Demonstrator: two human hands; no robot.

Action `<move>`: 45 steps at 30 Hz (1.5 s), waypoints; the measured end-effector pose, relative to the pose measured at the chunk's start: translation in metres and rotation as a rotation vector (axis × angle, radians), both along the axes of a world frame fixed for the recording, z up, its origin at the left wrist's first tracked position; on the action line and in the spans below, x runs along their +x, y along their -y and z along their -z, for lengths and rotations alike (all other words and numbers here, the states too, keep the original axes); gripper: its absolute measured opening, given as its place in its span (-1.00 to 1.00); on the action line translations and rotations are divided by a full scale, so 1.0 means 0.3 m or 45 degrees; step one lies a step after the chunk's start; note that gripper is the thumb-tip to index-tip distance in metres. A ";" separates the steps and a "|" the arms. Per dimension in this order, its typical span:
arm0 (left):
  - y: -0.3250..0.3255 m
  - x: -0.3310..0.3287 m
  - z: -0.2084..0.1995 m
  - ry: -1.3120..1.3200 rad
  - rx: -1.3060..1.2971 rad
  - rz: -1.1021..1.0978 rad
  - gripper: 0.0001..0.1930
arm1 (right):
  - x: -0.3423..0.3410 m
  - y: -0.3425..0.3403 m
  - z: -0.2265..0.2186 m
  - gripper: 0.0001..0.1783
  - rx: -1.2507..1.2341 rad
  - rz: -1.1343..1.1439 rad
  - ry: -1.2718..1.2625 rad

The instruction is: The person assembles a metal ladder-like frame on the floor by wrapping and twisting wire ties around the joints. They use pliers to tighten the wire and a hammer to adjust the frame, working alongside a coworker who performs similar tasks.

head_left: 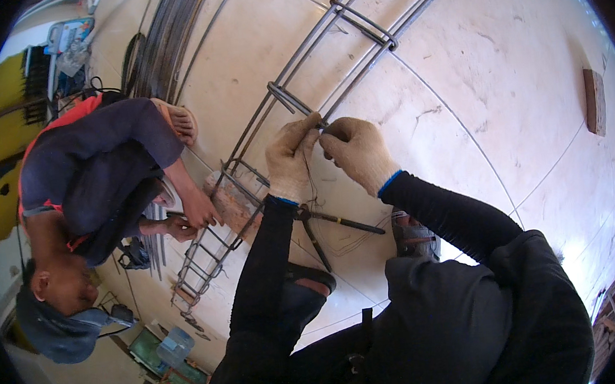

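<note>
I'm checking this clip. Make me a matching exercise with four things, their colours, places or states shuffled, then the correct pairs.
Things:
1. Pincers
2. Steel-bar cage
3. Co-worker's cap
4. Wearer's right hand

Descriptions:
A. Dark blue-grey, toward the picture's lower left
B. In a pale glove with a blue edge
C. Handles spread apart
D. Running diagonally from the upper right to the lower left

Pairs: 1-C, 2-D, 3-A, 4-B
</note>
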State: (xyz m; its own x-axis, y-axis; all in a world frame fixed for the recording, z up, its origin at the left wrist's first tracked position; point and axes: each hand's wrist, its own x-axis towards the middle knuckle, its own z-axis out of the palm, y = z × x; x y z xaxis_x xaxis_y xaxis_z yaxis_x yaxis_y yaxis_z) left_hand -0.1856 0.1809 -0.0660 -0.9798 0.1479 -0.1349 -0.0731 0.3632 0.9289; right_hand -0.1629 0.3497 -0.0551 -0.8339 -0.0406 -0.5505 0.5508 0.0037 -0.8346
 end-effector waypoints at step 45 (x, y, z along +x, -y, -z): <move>0.039 -0.147 0.061 0.841 -0.464 -0.046 -0.61 | 0.046 0.043 0.134 -0.64 -0.397 0.145 0.112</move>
State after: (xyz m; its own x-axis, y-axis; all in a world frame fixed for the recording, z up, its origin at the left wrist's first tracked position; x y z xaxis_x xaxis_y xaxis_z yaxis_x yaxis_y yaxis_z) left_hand -0.2297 0.1692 -0.0843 -0.6818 -0.0494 -0.7298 -0.5907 0.6256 0.5095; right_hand -0.1490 0.3368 -0.0954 -0.7927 -0.1273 -0.5962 0.6027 -0.3099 -0.7353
